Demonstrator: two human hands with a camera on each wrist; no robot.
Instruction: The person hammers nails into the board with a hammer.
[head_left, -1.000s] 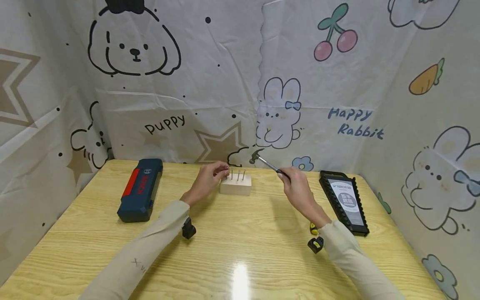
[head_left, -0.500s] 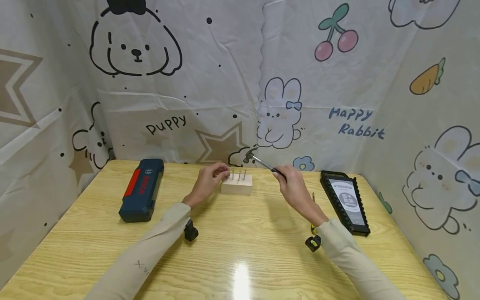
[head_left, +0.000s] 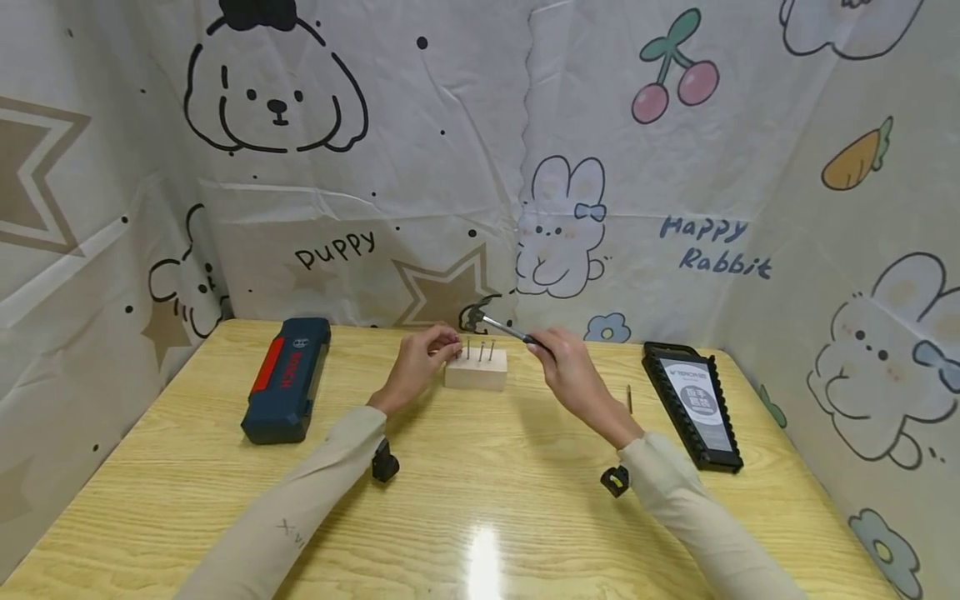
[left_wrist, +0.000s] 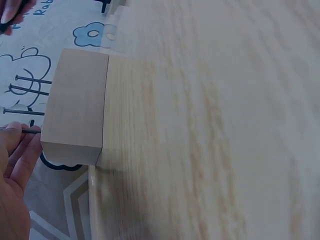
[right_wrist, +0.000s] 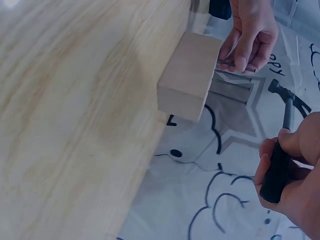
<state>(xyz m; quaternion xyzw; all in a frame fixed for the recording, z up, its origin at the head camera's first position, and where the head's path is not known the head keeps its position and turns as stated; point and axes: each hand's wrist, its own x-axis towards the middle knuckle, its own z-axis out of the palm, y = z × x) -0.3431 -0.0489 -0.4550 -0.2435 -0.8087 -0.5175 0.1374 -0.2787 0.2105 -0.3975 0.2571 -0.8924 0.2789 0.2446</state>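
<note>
A pale wooden block (head_left: 476,377) stands near the table's back edge, with several nails (left_wrist: 31,91) upright in its top. At the block's left end my left hand (head_left: 417,363) pinches one nail (left_wrist: 31,131) between thumb and fingertips, the nail's point at the block's top face. My right hand (head_left: 576,380) grips a claw hammer (right_wrist: 284,150) by its black handle. In the head view the hammer's head (head_left: 474,317) hangs above the left part of the block, apart from the nails.
A dark blue and red Bosch case (head_left: 287,380) lies on the left of the table (head_left: 450,500). To the right is a black rack with a printed label (head_left: 692,404). A thin pointed tool (head_left: 629,398) lies beside my right wrist. A printed cloth hangs behind.
My right hand has moved left, carrying the hammer head from right of the block to above its left end. The left hand keeps its pinch on the nail.
</note>
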